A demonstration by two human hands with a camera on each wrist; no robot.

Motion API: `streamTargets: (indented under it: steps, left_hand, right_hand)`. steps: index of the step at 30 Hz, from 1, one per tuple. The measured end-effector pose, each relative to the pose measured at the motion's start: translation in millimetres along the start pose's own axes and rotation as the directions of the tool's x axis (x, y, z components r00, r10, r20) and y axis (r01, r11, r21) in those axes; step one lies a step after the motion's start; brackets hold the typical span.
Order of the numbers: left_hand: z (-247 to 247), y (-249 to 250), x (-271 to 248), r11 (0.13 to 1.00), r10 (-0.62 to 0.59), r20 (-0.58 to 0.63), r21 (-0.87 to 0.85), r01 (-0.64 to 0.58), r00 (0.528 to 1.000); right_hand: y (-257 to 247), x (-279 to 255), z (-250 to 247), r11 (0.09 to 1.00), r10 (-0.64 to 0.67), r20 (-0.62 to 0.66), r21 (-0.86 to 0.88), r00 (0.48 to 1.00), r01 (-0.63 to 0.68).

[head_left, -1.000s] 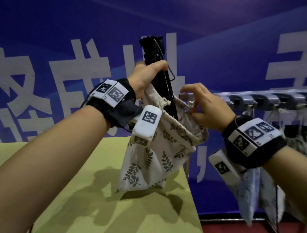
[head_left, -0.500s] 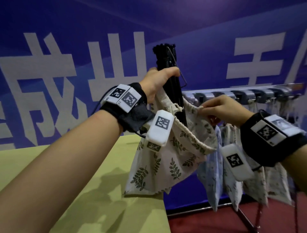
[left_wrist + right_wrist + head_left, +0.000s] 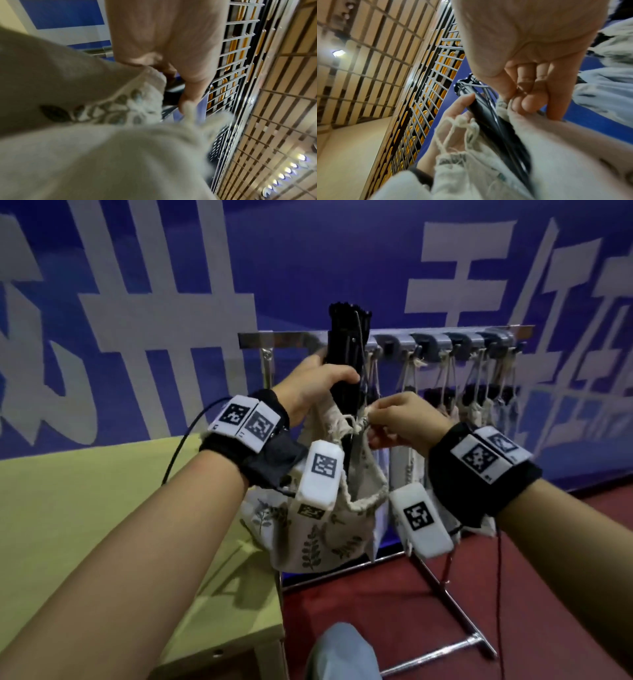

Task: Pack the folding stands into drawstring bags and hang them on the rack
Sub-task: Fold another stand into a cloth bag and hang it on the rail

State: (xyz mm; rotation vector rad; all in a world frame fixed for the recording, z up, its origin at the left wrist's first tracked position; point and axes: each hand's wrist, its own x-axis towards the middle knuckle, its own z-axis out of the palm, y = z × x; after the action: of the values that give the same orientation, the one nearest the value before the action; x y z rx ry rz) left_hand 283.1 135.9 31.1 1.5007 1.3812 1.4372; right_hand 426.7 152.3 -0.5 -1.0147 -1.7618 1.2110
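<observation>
A black folding stand (image 3: pixel 347 350) sticks upright out of a cream drawstring bag (image 3: pixel 318 539) printed with leaves. My left hand (image 3: pixel 318 381) grips the stand (image 3: pixel 481 112) just above the bag's mouth. My right hand (image 3: pixel 394 419) pinches the bag's rim (image 3: pixel 518 112) and cord at the right side of the mouth. The bag (image 3: pixel 102 108) hangs in the air in front of the metal rack (image 3: pixel 274 338). The lower part of the stand is hidden inside the bag.
Several filled bags (image 3: pixel 479 405) hang from hooks along the rack's bar on the right. A yellow-green table (image 3: pixel 85 508) lies at the left, its corner below the bag. The rack's foot (image 3: pixel 452 604) runs across the red floor. A blue banner wall stands behind.
Both hands with the bag and stand have shifted right, off the table and up to the rack. My right hand has moved from the bag's side rim to its mouth by the stand.
</observation>
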Motion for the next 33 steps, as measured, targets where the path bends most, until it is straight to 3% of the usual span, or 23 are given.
streamTargets:
  steps: [4, 9, 14, 19, 22, 25, 30, 33]
  left_hand:
    - [14, 2, -11, 0.99, 0.122, 0.027, -0.08, -0.119, 0.992]
    - [32, 16, -23, 0.977, 0.187, 0.129, -0.132, -0.17, 0.974]
    - [41, -19, -30, 0.998, 0.061, 0.134, -0.029, -0.058, 0.989]
    - [45, -74, -37, 0.991, -0.133, 0.152, 0.02, 0.131, 0.979]
    - [48, -96, -37, 0.986, -0.163, 0.152, 0.054, 0.156, 0.975]
    - [46, -109, -39, 0.969, -0.186, 0.226, 0.201, 0.141, 0.956]
    - [41, -125, -35, 0.849, -0.343, 0.342, 0.511, 0.133, 0.875]
    - [40, -129, -36, 0.864, -0.358, 0.333, 0.473, 0.174, 0.873]
  right_hand:
    - [8, -15, -5, 0.951, -0.002, -0.072, 0.31, 0.997, 0.025]
    - [0, -28, -27, 0.904, -0.035, -0.19, 0.412, 0.981, 0.112]
    - [14, -33, -36, 0.876, -0.006, -0.279, 0.462, 0.96, 0.14]
    - [39, -29, -24, 0.917, 0.062, -0.252, 0.397, 0.966, 0.045]
    - [56, -23, -15, 0.923, 0.1, -0.259, 0.385, 0.961, 0.008]
    - [67, -19, -11, 0.924, 0.136, -0.296, 0.383, 0.946, -0.013]
    - [69, -10, -11, 0.965, 0.043, -0.378, 0.256, 0.925, 0.06]
    - [61, -5, -10, 0.955, 0.025, -0.378, 0.283, 0.926, 0.089]
